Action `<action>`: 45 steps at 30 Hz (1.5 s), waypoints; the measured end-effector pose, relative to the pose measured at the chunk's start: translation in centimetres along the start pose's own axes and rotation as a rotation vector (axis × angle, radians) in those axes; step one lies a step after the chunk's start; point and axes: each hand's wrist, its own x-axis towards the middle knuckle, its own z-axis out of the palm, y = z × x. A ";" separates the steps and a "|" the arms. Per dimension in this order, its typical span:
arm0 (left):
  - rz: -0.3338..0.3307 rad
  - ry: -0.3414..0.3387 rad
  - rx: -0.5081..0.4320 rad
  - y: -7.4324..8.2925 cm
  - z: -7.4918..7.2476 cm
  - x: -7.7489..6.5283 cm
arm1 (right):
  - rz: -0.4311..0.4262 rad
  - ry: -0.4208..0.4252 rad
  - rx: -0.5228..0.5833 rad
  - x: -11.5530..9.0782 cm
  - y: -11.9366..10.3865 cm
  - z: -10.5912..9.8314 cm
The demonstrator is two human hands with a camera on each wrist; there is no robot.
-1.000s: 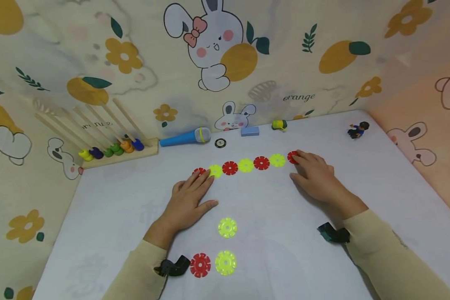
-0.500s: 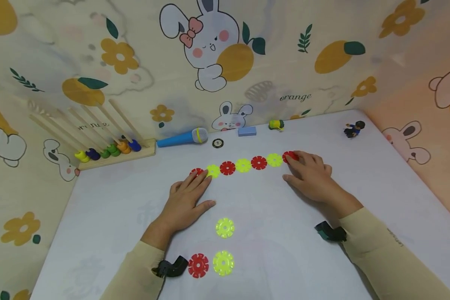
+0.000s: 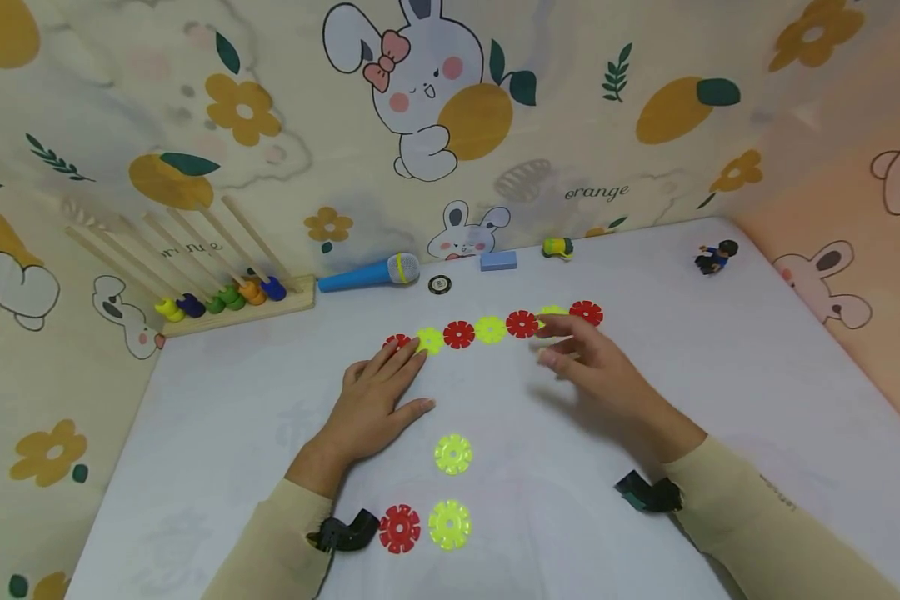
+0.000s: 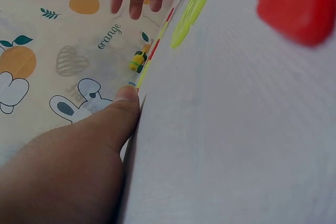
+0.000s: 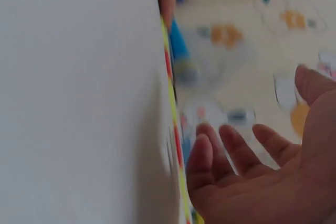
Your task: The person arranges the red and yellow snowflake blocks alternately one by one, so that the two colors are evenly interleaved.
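Note:
A row of flat notched plastic discs, red and yellow-green by turns, runs across the table. My left hand (image 3: 375, 408) lies flat with its fingertips on the row's left end, partly covering the leftmost red disc (image 3: 397, 341) and touching the yellow-green disc (image 3: 430, 340) beside it. Above the table near the row's right part is my right hand (image 3: 607, 367), fingers loosely bent with nothing between them. It overlaps a yellow-green disc (image 3: 552, 312) in the head view. The red disc (image 3: 586, 313) at the right end lies uncovered. In the right wrist view the fingers (image 5: 236, 148) are spread apart.
Nearer the body lie two yellow-green discs, one higher (image 3: 453, 454) and one lower (image 3: 450, 525), and a red disc (image 3: 400, 528). Along the back stand a bead abacus (image 3: 240, 315), a blue microphone (image 3: 370, 273), a round black token (image 3: 439, 284), a blue block (image 3: 498, 261) and a small figure (image 3: 716, 257).
My right hand has let go of the red disc at the row's right end, lifted, and moved left and toward the body. The left hand stays in place.

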 end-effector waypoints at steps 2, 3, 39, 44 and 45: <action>-0.002 0.000 0.002 0.0 0.0 0.0 | -0.017 -0.084 0.068 -0.3 -0.5 1.8; -0.003 -0.002 0.004 0.0 0.0 0.0 | -0.029 -0.124 0.081 -0.4 -0.7 2.7; 0.005 -0.006 -0.003 0.2 -0.2 0.1 | 0.204 0.138 -0.084 -1.4 1.9 -1.3; 0.000 -0.014 -0.006 0.2 -0.3 0.1 | 0.312 0.293 -0.104 -1.4 4.1 -6.0; 0.000 -0.015 -0.006 0.2 -0.3 0.1 | 0.328 0.322 -0.101 -1.4 4.4 -6.7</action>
